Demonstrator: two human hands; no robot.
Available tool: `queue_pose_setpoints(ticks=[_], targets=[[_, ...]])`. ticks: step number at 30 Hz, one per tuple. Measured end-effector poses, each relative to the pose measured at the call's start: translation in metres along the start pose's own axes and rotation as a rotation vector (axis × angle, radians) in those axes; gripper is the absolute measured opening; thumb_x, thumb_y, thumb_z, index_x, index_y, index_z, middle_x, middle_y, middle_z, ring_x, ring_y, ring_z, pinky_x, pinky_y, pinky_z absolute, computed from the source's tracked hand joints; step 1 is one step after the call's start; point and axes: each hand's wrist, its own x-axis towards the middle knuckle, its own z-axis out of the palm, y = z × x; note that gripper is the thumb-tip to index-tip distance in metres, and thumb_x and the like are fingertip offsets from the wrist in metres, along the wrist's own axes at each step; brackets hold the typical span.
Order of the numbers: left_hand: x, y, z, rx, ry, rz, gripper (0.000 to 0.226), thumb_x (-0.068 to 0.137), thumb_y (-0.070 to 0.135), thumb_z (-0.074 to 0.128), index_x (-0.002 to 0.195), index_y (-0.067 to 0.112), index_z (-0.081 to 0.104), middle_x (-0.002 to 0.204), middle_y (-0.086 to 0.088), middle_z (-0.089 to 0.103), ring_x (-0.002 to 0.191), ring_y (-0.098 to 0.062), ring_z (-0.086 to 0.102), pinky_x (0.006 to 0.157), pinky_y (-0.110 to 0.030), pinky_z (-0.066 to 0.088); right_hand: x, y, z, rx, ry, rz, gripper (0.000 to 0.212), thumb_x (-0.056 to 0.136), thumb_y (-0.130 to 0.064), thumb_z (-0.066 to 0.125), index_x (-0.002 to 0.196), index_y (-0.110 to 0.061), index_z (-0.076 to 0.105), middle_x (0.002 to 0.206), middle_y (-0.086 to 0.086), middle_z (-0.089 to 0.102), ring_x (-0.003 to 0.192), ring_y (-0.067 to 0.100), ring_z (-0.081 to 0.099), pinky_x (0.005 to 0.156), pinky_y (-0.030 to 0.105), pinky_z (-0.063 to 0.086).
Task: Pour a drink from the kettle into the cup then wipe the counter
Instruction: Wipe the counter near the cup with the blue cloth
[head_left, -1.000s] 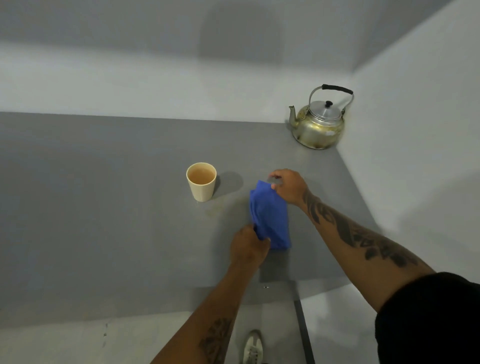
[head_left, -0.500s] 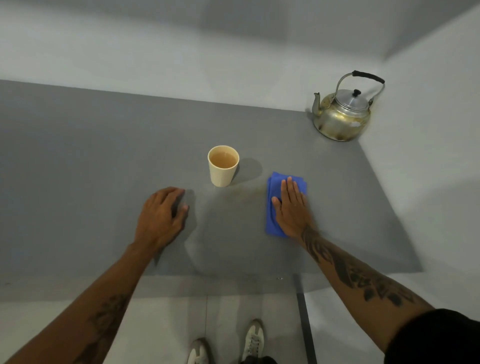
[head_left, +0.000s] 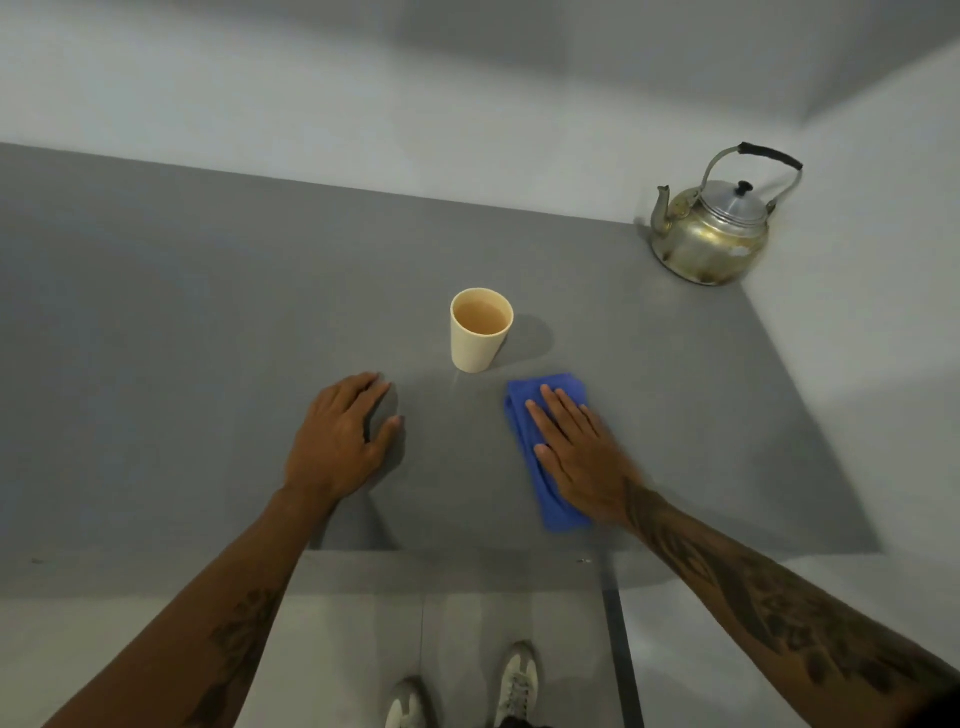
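A cream cup (head_left: 479, 338) holding a light brown drink stands upright in the middle of the grey counter (head_left: 182, 312). A metal kettle (head_left: 711, 234) with a black-gripped handle sits in the far right corner, spout pointing left. A folded blue cloth (head_left: 524, 410) lies on the counter in front of and right of the cup. My right hand (head_left: 582, 452) lies flat on the cloth, fingers stretched out, covering most of it. My left hand (head_left: 343, 441) rests on the bare counter to the left of the cup, fingers loosely spread, holding nothing.
White walls (head_left: 857, 338) bound the counter at the back and on the right. The counter's front edge (head_left: 467, 566) runs just below my wrists. Beneath it I see a pale floor and my two shoes (head_left: 462, 691).
My left hand let go of the cloth and came down on the counter left of the cup. My right hand went from pinching the cloth to pressing flat on it, edging slightly nearer.
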Motion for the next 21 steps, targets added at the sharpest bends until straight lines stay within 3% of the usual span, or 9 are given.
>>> queue_pose_setpoints(ticks=[2,4,10,13,16,21], targets=[[-0.002,0.000,-0.001,-0.002,0.000,0.003,0.059,0.091,0.051,0.042,0.134,0.012,0.054,0.138,-0.009,0.054,0.125,-0.028,0.049,0.107,-0.040,0.039,0.027,0.007,-0.001,0.053,0.038,0.222,0.077,0.094,-0.052,-0.010,0.150,-0.011,0.023,0.158,0.015,0.022,0.145,0.034,0.024,0.113,0.054,0.029],[-0.002,0.000,-0.001,-0.010,0.000,0.009,0.059,0.091,0.051,0.043,0.133,0.012,0.055,0.137,-0.009,0.055,0.124,-0.027,0.050,0.107,-0.039,0.039,0.054,-0.005,-0.007,0.055,0.022,0.359,0.069,0.096,-0.048,-0.002,0.150,-0.011,0.020,0.158,0.017,0.019,0.145,0.037,0.022,0.114,0.054,0.026],[0.000,-0.001,0.003,-0.008,0.005,0.010,0.057,0.091,0.049,0.045,0.132,0.012,0.057,0.135,-0.009,0.056,0.122,-0.028,0.051,0.105,-0.040,0.041,0.008,-0.031,0.003,-0.047,-0.008,-0.043,0.063,0.098,-0.045,0.002,0.152,-0.014,0.016,0.160,0.009,0.015,0.148,0.029,0.015,0.118,0.048,0.023],[0.001,-0.002,0.004,-0.010,0.015,0.017,0.056,0.090,0.049,0.046,0.131,0.011,0.057,0.133,-0.009,0.057,0.120,-0.029,0.052,0.104,-0.040,0.043,0.026,-0.019,0.000,0.013,0.011,0.101,0.070,0.095,-0.050,-0.006,0.151,-0.015,0.018,0.160,0.011,0.016,0.147,0.031,0.018,0.117,0.052,0.025],[0.001,0.000,0.003,-0.011,0.019,0.010,0.056,0.090,0.049,0.047,0.131,0.012,0.057,0.134,-0.008,0.057,0.121,-0.028,0.052,0.105,-0.040,0.043,0.054,-0.031,-0.008,0.042,0.009,0.287,0.070,0.092,-0.045,0.002,0.149,-0.012,0.024,0.157,0.017,0.022,0.144,0.038,0.024,0.114,0.056,0.026],[0.000,0.002,0.003,-0.013,0.022,0.012,0.056,0.089,0.048,0.048,0.131,0.012,0.056,0.133,-0.009,0.056,0.121,-0.028,0.051,0.105,-0.040,0.042,0.018,-0.064,0.000,-0.002,0.039,0.101,0.060,0.096,-0.040,0.016,0.149,-0.013,0.023,0.157,0.015,0.026,0.143,0.036,0.026,0.112,0.058,0.031]])
